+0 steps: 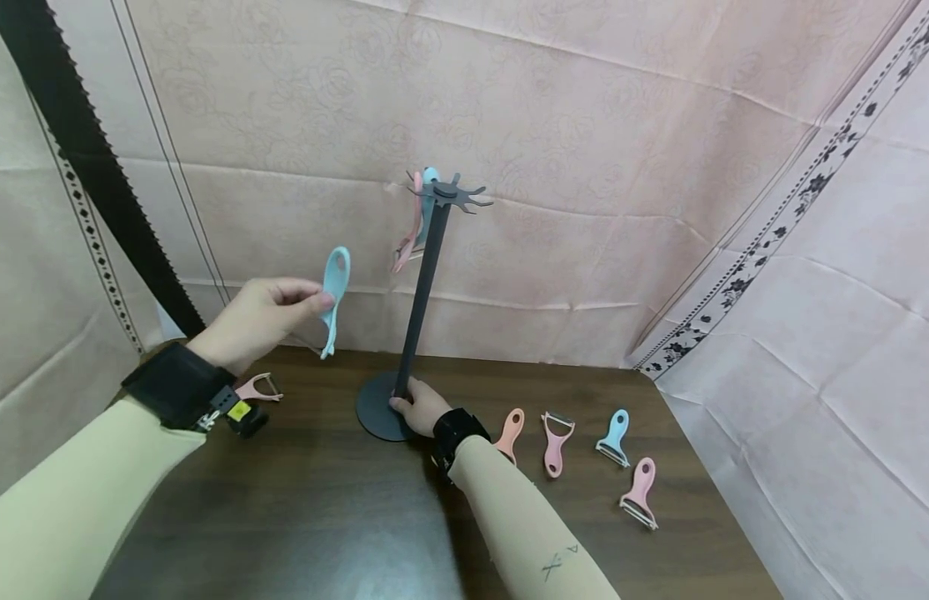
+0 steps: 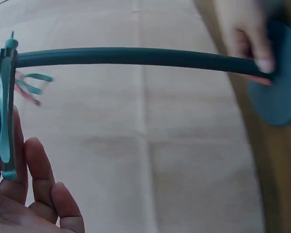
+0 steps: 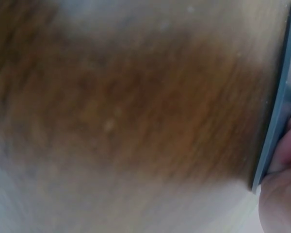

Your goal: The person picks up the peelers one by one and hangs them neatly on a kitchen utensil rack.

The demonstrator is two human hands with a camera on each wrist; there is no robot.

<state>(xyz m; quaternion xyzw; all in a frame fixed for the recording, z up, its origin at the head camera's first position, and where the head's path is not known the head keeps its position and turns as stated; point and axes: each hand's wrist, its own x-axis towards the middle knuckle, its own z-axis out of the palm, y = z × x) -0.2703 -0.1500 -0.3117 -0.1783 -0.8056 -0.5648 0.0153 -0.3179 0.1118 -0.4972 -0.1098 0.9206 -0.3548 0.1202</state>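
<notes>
In the head view my left hand [image 1: 265,315] pinches a light blue peeler [image 1: 337,273] by its handle, up in the air left of a dark grey stand [image 1: 428,287]. The left wrist view shows that peeler [image 2: 5,111] edge-on above the fingers. Low on the stand's pole, my right hand [image 1: 424,407] grips it just over the round base [image 1: 372,408]. In the right wrist view, part of that hand [image 3: 281,189] lies against the base. A pink peeler [image 1: 412,229] and a blue one [image 1: 429,177] hang from the stand's hooked top.
Right of the stand on the wooden table [image 1: 322,500] lie an orange peeler [image 1: 511,429], pink peelers [image 1: 554,454] [image 1: 641,483] and a blue peeler [image 1: 616,431]. Another pink peeler [image 1: 256,388] lies beneath the left wrist. Patterned cloth [image 1: 584,208] hangs behind the table.
</notes>
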